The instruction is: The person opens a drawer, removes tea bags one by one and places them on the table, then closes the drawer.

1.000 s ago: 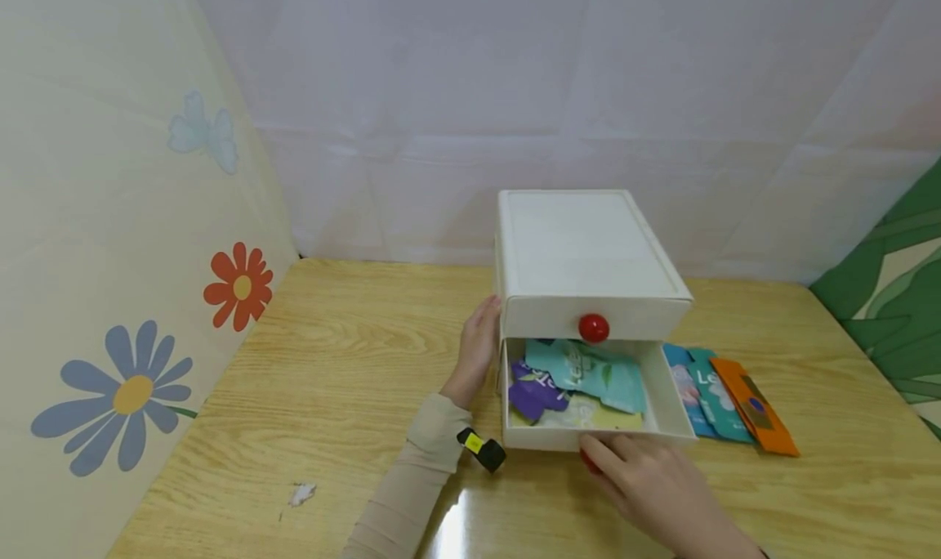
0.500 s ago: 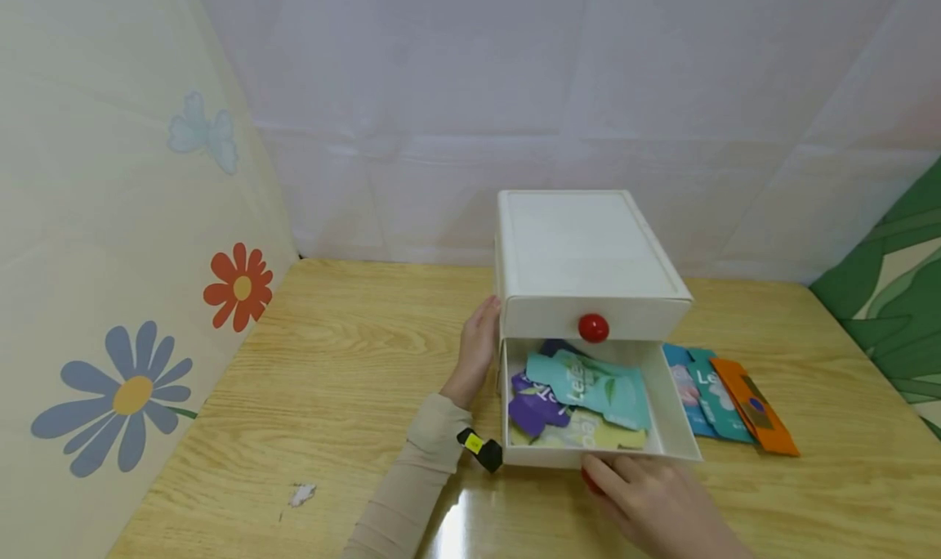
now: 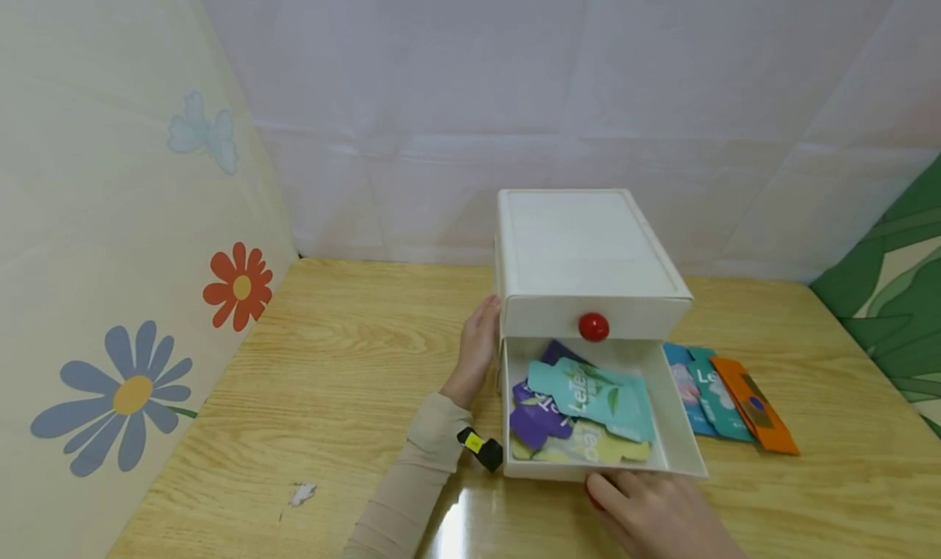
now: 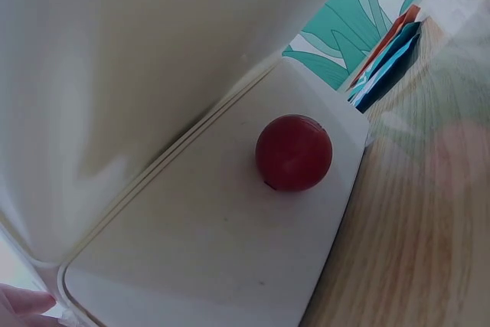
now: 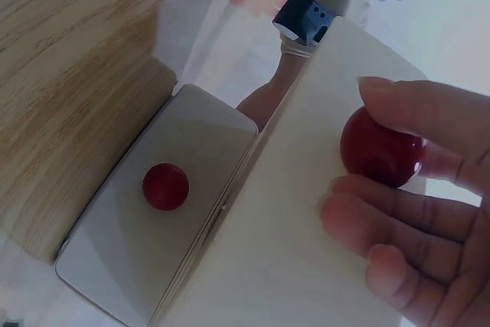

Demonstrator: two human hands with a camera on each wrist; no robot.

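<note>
Red knob | pinched by right hand | left hand flat against white box

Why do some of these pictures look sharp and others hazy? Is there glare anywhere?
Head view: sharp and evenly lit, with a bright glare patch on the table beside the left sleeve. Left wrist view: the upper red knob is crisp, while the table and packets behind are blurred. Right wrist view: dim and hazy, with the right hand soft on the lower red knob.
</note>
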